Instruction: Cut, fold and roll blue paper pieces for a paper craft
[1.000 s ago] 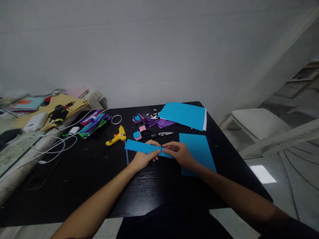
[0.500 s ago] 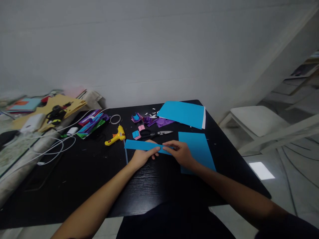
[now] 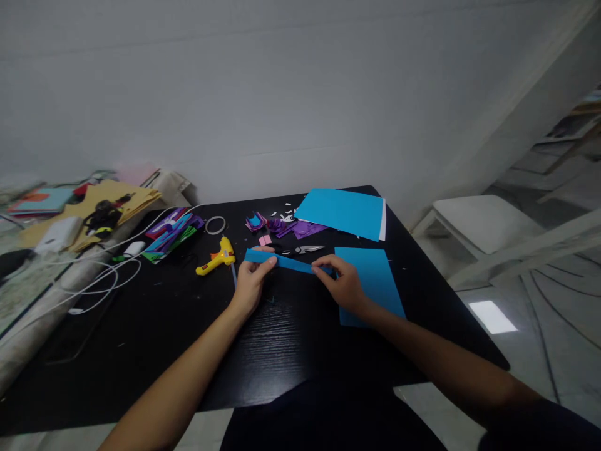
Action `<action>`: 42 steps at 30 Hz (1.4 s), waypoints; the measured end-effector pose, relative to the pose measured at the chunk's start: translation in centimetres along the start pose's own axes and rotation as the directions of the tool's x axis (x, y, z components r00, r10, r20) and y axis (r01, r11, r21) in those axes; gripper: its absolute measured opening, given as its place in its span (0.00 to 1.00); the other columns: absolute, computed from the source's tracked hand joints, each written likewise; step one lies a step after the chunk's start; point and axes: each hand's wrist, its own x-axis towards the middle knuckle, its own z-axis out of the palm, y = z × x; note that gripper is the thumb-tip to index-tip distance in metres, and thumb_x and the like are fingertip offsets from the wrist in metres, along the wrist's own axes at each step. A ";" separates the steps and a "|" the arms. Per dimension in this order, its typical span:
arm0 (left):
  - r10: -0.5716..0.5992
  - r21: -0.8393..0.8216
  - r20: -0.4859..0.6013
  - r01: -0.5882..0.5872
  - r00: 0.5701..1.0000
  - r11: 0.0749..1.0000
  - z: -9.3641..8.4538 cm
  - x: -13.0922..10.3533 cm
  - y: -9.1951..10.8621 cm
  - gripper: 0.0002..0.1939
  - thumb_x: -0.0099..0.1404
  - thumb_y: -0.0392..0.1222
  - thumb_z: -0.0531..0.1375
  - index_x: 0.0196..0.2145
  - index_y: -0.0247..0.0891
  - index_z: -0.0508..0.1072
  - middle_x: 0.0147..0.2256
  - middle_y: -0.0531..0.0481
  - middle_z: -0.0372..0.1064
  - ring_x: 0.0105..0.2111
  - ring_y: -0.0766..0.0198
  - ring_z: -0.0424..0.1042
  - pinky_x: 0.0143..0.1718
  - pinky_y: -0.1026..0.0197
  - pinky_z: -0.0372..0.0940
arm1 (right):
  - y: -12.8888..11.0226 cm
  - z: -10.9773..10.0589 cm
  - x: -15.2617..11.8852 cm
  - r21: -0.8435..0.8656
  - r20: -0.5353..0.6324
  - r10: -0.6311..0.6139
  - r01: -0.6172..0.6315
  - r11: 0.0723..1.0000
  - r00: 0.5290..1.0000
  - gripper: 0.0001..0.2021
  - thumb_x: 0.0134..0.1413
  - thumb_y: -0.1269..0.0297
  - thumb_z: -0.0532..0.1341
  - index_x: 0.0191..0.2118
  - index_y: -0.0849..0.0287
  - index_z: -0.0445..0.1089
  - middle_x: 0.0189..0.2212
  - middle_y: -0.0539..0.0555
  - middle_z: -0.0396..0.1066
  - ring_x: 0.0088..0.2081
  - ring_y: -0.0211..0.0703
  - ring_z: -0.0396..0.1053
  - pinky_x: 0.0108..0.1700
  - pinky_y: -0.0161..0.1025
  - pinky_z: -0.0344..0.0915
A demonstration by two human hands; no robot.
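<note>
A blue paper strip (image 3: 294,264) is held above the black table, stretched between my two hands. My left hand (image 3: 253,275) pinches its left end, thumb on top and fingers behind. At the other end, my right hand (image 3: 340,279) grips the strip between thumb and fingertips. A blue paper sheet (image 3: 373,282) lies on the table, partly under my right hand and forearm. Just beyond the strip rest scissors (image 3: 307,249), their handles mostly hidden behind my left hand and the strip. Beside them is a small pink folded paper piece (image 3: 265,240).
A yellow glue gun (image 3: 216,257) lies left of my left hand. Blue sheets (image 3: 342,212) over white ones sit at the back right, near purple paper pieces (image 3: 307,229) and white scraps. A grey tape ring (image 3: 215,225), coloured papers (image 3: 173,233) and white cables (image 3: 113,275) occupy the left.
My left hand has slid left along the strip, away from my right hand, to its left end. The strip now slants down to the right. My right hand has barely moved.
</note>
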 end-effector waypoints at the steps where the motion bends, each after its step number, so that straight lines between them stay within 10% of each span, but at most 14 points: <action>1: 0.026 -0.013 0.007 -0.026 1.000 1.000 -0.2 0.2 0.5 0.17 0.56 0.46 0.71 0.40 0.37 0.77 0.36 0.50 0.76 0.37 0.63 0.75 0.41 0.62 0.68 | -0.2 -0.1 0.1 0.001 -0.004 -0.013 0.013 1.000 1.000 0.03 0.59 0.65 0.64 0.37 0.56 0.76 0.35 0.55 0.77 0.39 0.48 0.76 0.41 0.43 0.73; 7: 0.278 0.263 0.041 -0.279 0.960 0.924 -1.9 -0.9 6.5 0.06 0.64 0.43 0.65 0.37 0.39 0.79 0.38 0.49 0.77 0.42 0.59 0.75 0.47 0.58 0.68 | -3.2 -1.6 -1.3 0.001 0.118 -0.102 0.102 0.995 0.988 0.03 0.60 0.70 0.63 0.38 0.56 0.73 0.41 0.55 0.78 0.44 0.46 0.77 0.48 0.44 0.73; 10: 0.266 0.513 0.288 -0.383 0.920 0.768 -2.3 -4.5 8.2 0.05 0.68 0.40 0.62 0.35 0.40 0.78 0.38 0.48 0.77 0.42 0.58 0.75 0.48 0.56 0.69 | -4.4 -2.8 -4.3 0.021 0.279 -0.198 0.201 0.979 0.940 0.05 0.62 0.72 0.61 0.41 0.57 0.72 0.41 0.55 0.78 0.44 0.43 0.77 0.47 0.41 0.74; 17: 0.024 0.571 0.773 -0.712 0.634 0.409 -3.2 -14.7 3.4 0.16 0.69 0.36 0.60 0.54 0.41 0.73 0.53 0.43 0.74 0.54 0.54 0.73 0.61 0.43 0.65 | -3.7 -4.6 -12.1 -0.051 0.426 -0.323 0.379 0.924 0.845 0.06 0.62 0.75 0.62 0.43 0.59 0.72 0.43 0.56 0.79 0.47 0.45 0.76 0.51 0.45 0.74; 24: 0.240 0.576 0.753 -0.790 0.613 0.210 -5.0 -17.5 -0.4 0.12 0.71 0.39 0.61 0.50 0.41 0.76 0.50 0.43 0.77 0.51 0.53 0.76 0.51 0.48 0.73 | -3.2 -4.8 -14.7 -0.109 0.398 -0.432 0.509 0.854 0.809 0.07 0.62 0.75 0.62 0.44 0.61 0.73 0.43 0.59 0.80 0.49 0.46 0.77 0.51 0.44 0.76; 42: 0.261 0.585 0.723 -0.767 0.640 0.264 -5.7 -19.4 -1.2 0.14 0.71 0.34 0.60 0.52 0.44 0.77 0.51 0.48 0.77 0.49 0.57 0.75 0.49 0.54 0.67 | -2.8 -4.5 -16.5 -0.108 0.432 -0.416 0.503 0.857 0.800 0.12 0.64 0.72 0.62 0.52 0.62 0.72 0.48 0.61 0.78 0.55 0.47 0.74 0.52 0.44 0.76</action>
